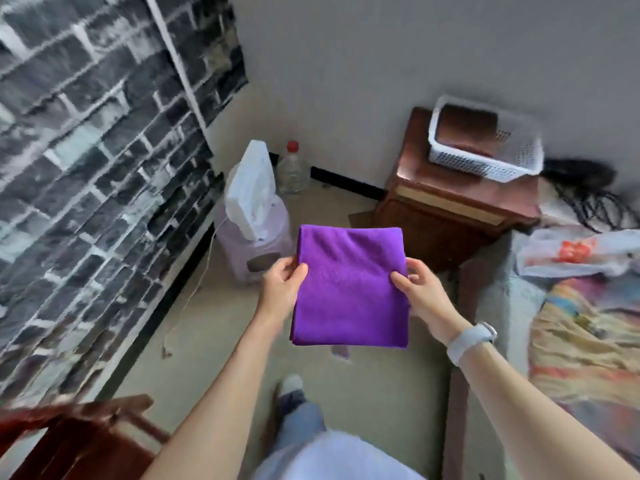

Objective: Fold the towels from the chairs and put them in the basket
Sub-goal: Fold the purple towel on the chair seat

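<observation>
So the purple towel (349, 285) is already folded into a neat rectangle and is being held up in the air in front of the person, over the floor; the left hand (280, 289) pinches its left edge with the thumb on top and the fingers tucked behind; the right hand (420, 289) grips the right edge the same way, thumb over the front; so both sets of fingers are clamped on the cloth, not loose. Folding looks done to me, so I'd say we're at the carry-and-drop step; the white basket (519, 168) sits ahead and to the right on a dark wooden cabinet (446, 199), well apart from the towel; there's already a brown folded towel (464, 128) lying inside it, so this one probably goes on top or beside that. Next move, as I see it: step forward, swing the bundle right and up over the basket rim, lower it flat so the layers don't slide open, then let go with both hands together; the cloth is soft and will flop if one side drops first. A lilac stool (256, 244) with a white bag on it stands just left of the path, and a reddish chair (79, 434) shows at the bottom left corner; the picture's a bit blurry at the edges.
</observation>
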Action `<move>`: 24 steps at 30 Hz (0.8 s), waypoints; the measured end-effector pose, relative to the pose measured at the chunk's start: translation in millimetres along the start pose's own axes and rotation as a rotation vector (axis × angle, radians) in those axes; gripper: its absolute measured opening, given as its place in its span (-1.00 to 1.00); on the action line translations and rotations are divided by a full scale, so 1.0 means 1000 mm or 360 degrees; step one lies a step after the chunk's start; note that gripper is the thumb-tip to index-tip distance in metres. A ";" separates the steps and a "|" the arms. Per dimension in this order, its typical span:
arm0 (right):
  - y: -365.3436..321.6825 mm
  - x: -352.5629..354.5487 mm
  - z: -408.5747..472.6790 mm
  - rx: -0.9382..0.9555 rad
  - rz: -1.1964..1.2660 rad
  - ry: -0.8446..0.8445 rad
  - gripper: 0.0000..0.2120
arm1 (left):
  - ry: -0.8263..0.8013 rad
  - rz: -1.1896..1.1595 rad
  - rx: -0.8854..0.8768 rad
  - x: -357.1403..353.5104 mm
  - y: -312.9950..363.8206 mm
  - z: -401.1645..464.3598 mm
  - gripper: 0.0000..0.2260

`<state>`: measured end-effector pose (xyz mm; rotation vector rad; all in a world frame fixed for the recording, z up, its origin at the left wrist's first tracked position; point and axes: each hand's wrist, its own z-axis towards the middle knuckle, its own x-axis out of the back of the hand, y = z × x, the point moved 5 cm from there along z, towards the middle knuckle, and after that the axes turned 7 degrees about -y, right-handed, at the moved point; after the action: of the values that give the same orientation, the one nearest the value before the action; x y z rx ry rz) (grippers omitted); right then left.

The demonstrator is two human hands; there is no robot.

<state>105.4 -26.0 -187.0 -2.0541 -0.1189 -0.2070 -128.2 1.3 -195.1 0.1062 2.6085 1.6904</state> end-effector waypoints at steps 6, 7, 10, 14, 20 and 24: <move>-0.029 0.096 0.073 -0.0032 0.0211 0.0217 -0.81 | -0.0305 0.0197 -0.0082 -0.097 0.067 0.124 -0.83; -0.035 0.111 0.090 -0.0038 0.0239 0.0261 -0.80 | -0.0329 0.0219 -0.0098 -0.112 0.078 0.145 -0.82; -0.051 0.150 0.141 -0.0101 0.0329 0.0396 -0.77 | -0.0405 0.0244 -0.0096 -0.158 0.107 0.207 -0.82; -0.066 0.199 0.201 -0.0246 0.0397 0.0530 -0.79 | -0.0506 0.0365 -0.0019 -0.219 0.141 0.280 -0.77; -0.084 0.275 0.280 -0.0231 0.0383 0.0687 -0.77 | -0.0544 0.0571 0.0051 -0.302 0.169 0.367 -0.74; -0.088 0.324 0.340 -0.0212 0.0301 0.0709 -0.76 | -0.0506 0.0612 0.0077 -0.353 0.176 0.421 -0.74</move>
<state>440.7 313.5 -204.3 -2.0845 0.3706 -0.5590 257.6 429.8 -210.9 0.8518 2.4970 1.5411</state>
